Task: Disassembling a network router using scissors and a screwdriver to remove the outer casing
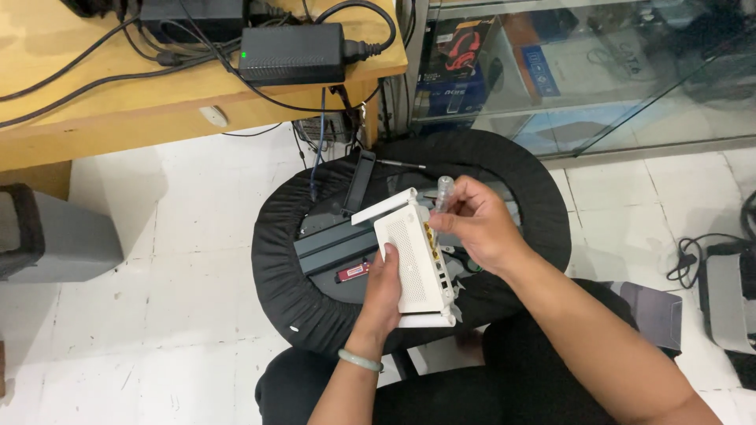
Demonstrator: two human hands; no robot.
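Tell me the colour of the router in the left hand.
White, with yellow ports on its edge; head view shows the router.

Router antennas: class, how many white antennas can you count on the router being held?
2: one antenna folded at the white router's top end, another at its bottom end; others may be hidden behind.

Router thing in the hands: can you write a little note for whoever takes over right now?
Left hand grips the white router from below, ports side facing right.
Right hand pinches a small clear tube at the router's port edge.
Both are held over a round black stool, which carries a dark device and a red stick.
Done: router picked up, tube brought to the ports.
Left: cannot tell what the tube does there; router not yet set down.
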